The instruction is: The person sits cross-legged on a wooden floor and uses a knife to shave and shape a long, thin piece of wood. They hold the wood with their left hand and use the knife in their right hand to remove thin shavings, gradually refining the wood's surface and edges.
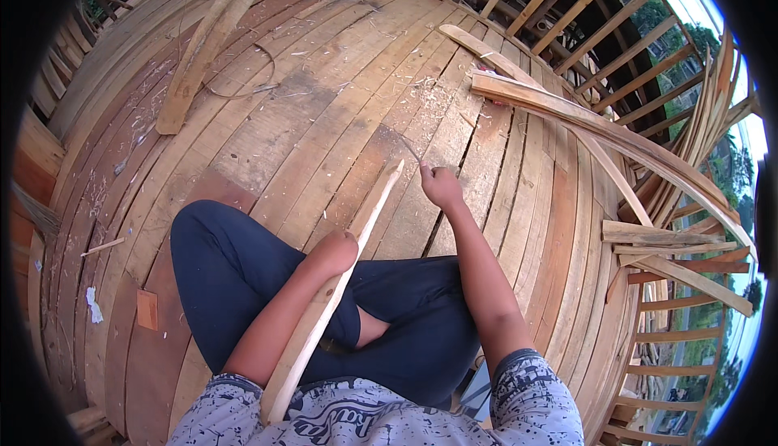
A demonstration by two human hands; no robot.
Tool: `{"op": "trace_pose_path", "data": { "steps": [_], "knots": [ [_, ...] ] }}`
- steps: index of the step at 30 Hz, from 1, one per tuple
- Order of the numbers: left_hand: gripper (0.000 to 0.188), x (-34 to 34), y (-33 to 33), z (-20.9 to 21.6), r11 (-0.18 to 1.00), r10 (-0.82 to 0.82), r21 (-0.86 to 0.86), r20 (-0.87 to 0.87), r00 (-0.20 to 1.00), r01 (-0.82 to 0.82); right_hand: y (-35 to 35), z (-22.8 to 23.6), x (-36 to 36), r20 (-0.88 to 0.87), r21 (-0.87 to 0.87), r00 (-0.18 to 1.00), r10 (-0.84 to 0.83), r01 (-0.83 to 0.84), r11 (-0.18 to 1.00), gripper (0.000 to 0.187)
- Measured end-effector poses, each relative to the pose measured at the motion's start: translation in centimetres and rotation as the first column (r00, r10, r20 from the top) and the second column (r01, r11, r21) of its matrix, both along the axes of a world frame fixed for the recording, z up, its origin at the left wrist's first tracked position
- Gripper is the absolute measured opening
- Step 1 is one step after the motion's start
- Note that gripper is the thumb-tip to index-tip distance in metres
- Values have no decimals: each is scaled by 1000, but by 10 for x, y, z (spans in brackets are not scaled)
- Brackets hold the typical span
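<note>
Wearing a patterned shirt (373, 413) nearest the camera and seated cross-legged in dark trousers (227, 260), holding a long wood strip (377, 207) in the left hand (334, 253) with grip wrapped firmly about its middle, lower end against the shirt, tip out past the legs. Clasping a thin tool (412, 149) in the right hand (442, 187), likewise with curled grip, near the strip's tip but apart from it, over the plank floor (502, 227). Surrounded by shavings (433, 98) ahead, a plank (215, 41) at upper left, crossing timbers (600, 126) at right, and a slatted railing (596, 4) beyond.
</note>
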State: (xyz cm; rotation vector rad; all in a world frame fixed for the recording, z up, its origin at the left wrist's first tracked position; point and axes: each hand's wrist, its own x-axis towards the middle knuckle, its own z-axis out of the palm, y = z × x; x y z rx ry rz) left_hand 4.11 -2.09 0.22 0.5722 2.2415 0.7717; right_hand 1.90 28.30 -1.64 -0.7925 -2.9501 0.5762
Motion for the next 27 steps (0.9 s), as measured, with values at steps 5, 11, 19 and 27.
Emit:
{"op": "trace_pose_path", "data": {
  "steps": [5,11,19,27],
  "knots": [
    [40,2,-1,-8,999,-30,-33,-121,992,26,-56,21,29,48,-205,825,563,-544,814,45],
    [41,10,8,-7,998,54,47,-122,991,-49,-49,-7,41,155,21,912,379,-386,922,43],
    [37,6,10,9,991,111,-72,-7,994,-111,-26,-27,32,45,-32,879,475,-474,880,42],
    [40,4,5,-28,999,-47,-9,-183,982,47,-36,-24,30,-2,22,755,656,-656,755,39]
  ]
}}
